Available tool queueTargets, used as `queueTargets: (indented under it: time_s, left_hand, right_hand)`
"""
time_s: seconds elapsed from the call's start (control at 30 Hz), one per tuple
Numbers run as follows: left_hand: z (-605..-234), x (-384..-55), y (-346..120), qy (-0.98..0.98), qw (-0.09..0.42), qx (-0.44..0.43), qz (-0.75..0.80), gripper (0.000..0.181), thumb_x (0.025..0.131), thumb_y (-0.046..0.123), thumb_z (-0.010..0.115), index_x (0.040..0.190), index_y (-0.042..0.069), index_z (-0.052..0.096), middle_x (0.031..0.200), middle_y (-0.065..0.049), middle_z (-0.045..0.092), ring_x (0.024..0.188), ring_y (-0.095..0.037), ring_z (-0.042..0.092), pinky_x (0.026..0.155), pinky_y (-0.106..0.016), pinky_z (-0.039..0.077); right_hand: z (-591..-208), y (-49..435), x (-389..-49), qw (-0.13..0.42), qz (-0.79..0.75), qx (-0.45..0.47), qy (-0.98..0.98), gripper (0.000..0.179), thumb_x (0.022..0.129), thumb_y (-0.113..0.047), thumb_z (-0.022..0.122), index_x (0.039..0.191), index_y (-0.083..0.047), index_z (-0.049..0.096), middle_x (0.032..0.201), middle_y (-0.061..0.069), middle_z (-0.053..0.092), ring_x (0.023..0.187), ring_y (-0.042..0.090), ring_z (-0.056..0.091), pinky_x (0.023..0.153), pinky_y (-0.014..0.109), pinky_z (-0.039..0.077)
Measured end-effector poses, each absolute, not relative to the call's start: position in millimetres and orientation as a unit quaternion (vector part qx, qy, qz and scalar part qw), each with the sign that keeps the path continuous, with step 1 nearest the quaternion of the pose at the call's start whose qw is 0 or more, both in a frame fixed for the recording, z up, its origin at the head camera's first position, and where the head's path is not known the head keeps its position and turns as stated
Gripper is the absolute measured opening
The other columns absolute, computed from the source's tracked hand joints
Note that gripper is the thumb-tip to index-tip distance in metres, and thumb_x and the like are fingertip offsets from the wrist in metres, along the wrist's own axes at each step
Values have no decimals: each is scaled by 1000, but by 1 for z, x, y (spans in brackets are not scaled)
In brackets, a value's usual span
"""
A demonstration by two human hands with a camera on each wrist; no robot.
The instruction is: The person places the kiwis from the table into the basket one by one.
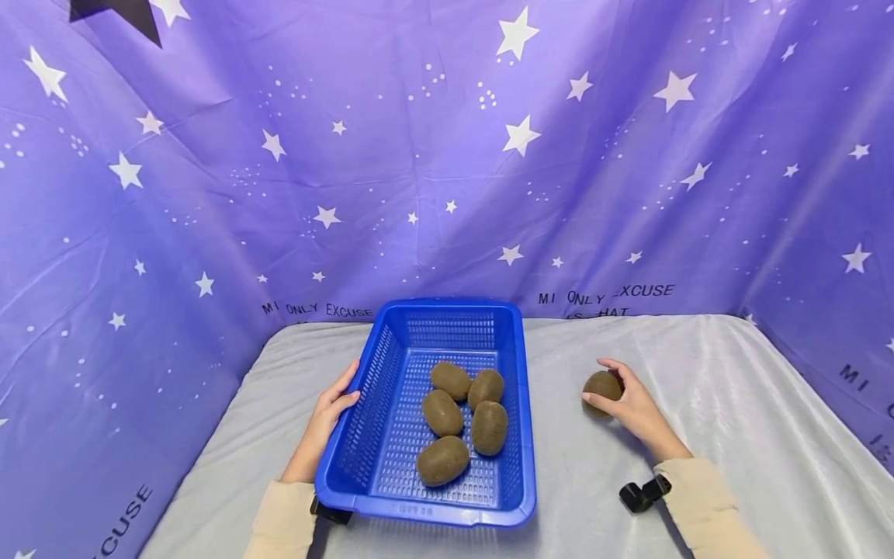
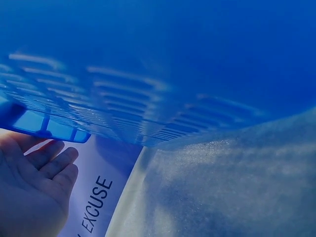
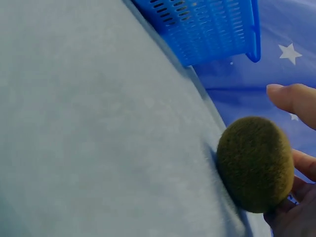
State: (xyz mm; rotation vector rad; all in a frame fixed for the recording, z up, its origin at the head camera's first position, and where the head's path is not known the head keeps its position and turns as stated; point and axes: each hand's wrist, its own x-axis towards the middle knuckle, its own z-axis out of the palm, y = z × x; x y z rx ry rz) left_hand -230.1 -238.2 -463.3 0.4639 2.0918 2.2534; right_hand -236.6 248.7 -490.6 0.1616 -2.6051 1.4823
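Observation:
A blue plastic basket [image 1: 522,458] stands on the cloth-covered table with several brown kiwis inside, among them a kiwi [image 1: 443,461] nearest its front. My left hand [image 1: 328,415] rests at the basket's left rim. In the left wrist view, the fingers [image 2: 64,165] are loosely extended just under that rim; the thumb is hidden there. To the right of the basket, my right hand [image 1: 632,404] is around another kiwi [image 1: 599,382] on the table. In the right wrist view, the thumb [image 3: 296,101] stands apart from this kiwi [image 3: 254,163], while other fingers lie behind it.
Pale grey cloth [image 1: 698,373] covers the table. A purple curtain [image 1: 419,155] with white stars hangs behind and along both sides. Black cameras are strapped to the wrists; the right camera [image 1: 644,493] shows beside the sleeve.

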Motion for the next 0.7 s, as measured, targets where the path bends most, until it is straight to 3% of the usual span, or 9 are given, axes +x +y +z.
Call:
queueTargets:
  time_s: [0.3, 0.5, 0.7]
  left_hand:
    - [-463, -232, -235, 673, 32, 149, 724, 59, 95, 2, 41, 148, -3, 16, 156, -19, 8, 119, 3, 43, 90, -19, 45]
    - [-463, -229, -235, 680, 25, 137, 720, 59, 95, 2, 42, 148, -3, 17, 156, -19, 9, 118, 3, 43, 88, -18, 45]
    - [-460, -228, -237, 683, 29, 133, 718, 60, 95, 5, 43, 149, -1, 18, 156, -17, 10, 119, 4, 42, 89, -18, 44]
  right_hand:
    - [-499, 255, -234, 65, 515, 52, -853, 82, 75, -12, 77, 140, 4, 29, 130, 27, 43, 99, 19, 51, 78, 19, 45]
    - [-500, 255, -233, 52, 504, 56, -860, 82, 75, -15, 78, 140, 4, 30, 132, 27, 41, 108, 36, 50, 78, 27, 47]
    - [-502, 254, -235, 53, 509, 46, -858, 76, 76, -14, 77, 136, 5, 35, 129, 28, 43, 107, 39, 51, 78, 32, 47]
